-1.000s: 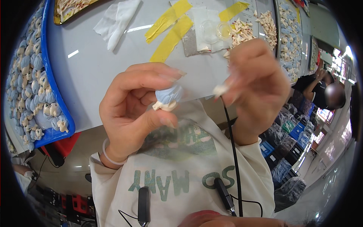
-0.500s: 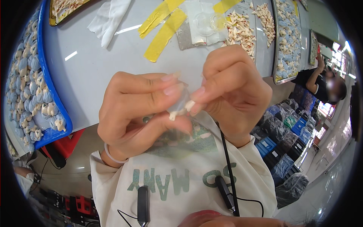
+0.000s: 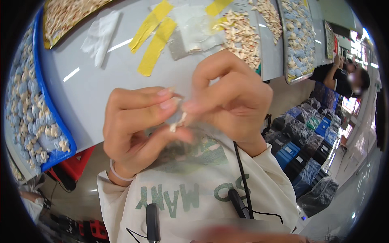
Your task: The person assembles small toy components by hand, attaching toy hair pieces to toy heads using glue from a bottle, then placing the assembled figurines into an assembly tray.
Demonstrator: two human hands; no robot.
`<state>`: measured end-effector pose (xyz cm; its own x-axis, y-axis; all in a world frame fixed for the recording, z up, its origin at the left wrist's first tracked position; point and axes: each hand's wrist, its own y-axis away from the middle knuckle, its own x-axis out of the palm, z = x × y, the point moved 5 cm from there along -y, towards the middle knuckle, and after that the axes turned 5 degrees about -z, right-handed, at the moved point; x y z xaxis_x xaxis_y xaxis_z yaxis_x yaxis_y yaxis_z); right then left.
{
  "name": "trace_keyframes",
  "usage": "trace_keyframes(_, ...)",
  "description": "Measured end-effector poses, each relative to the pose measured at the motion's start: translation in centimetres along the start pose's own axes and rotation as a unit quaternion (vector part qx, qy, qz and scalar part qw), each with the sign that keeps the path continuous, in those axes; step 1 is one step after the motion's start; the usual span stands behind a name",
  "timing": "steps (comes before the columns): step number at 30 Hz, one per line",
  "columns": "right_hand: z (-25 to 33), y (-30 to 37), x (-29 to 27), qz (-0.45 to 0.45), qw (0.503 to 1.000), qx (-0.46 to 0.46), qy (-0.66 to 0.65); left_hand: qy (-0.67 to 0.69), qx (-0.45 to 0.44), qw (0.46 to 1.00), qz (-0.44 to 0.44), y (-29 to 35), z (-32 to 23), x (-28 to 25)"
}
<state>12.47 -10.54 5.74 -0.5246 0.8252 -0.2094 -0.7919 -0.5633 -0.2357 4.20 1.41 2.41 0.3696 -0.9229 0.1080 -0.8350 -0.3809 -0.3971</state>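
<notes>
Between my fingertips, over my chest, is a small figurine (image 3: pixel 175 122) with cream-coloured parts and what looks like a pale blue body. My left hand (image 3: pixel 131 123) is closed around it, thumb below and fingers above. From the right, my right hand (image 3: pixel 237 101) pinches at a small cream part of the same figurine, its fingertips smeared by motion. Most of the figurine is hidden by the fingers. Similar blue-and-cream figurines (image 3: pixel 30 109) fill a blue tray (image 3: pixel 65 133) at the left.
Yellow tape strips (image 3: pixel 156 46), a white glove (image 3: pixel 101 36) and a clear plastic sheet (image 3: pixel 198 30) lie on the grey table. Small cream pieces (image 3: pixel 241 38) are heaped beyond my right hand. More filled trays stand farther right, near another person (image 3: pixel 344 81) and wrapped crates (image 3: pixel 300 141).
The view has shifted, so the table things appear farther left and slightly lower. My hands sit a little farther left in the picture, both still at the figurine.
</notes>
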Motion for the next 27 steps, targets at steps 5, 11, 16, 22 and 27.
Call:
trace_keyframes(5,-1.6,1.5,-6.8,-0.168,0.983,0.000,0.071,0.044,-0.060,0.997,-0.018,0.1,0.3,-0.7)
trace_keyframes(11,-3.1,2.2,-15.7,-0.225,0.869,0.050,0.437,-0.002,-0.086,0.995,-0.047,-0.1,0.9,-1.5)
trace_keyframes(16,-4.7,1.0,-15.7,-0.176,0.819,0.019,0.545,0.000,-0.094,0.995,-0.028,-0.2,0.6,-0.5)
trace_keyframes(22,-4.9,0.3,-15.2,-0.153,0.768,-0.085,0.616,-0.035,-0.104,0.993,-0.030,0.2,0.7,-0.7)
trace_keyframes(27,-3.7,-0.7,-13.5,-0.129,0.854,-0.133,0.486,-0.049,-0.105,0.993,-0.036,-0.3,0.6,-0.3)
